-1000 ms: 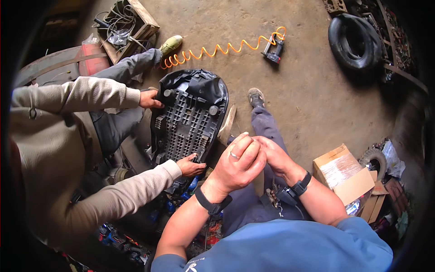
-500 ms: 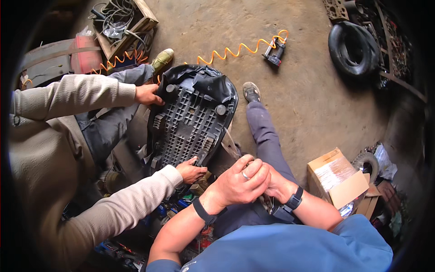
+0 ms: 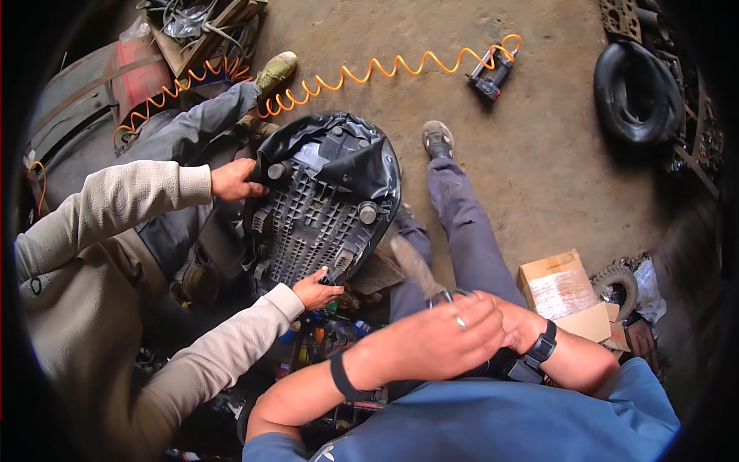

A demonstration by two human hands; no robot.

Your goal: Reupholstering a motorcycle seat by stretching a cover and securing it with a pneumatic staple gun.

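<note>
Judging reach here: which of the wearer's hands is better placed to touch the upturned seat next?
Probably the left hand: it lies on top, nearer the seat base. The right hand is covered, farther away.

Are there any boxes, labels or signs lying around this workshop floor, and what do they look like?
Brown cardboard box: on the floor right of the person's right hand, flaps open, with a pale rectangular label on its side.
Open wooden crate: upper left, holding tangled wires and clutter.
No signs or screens in view.
</note>
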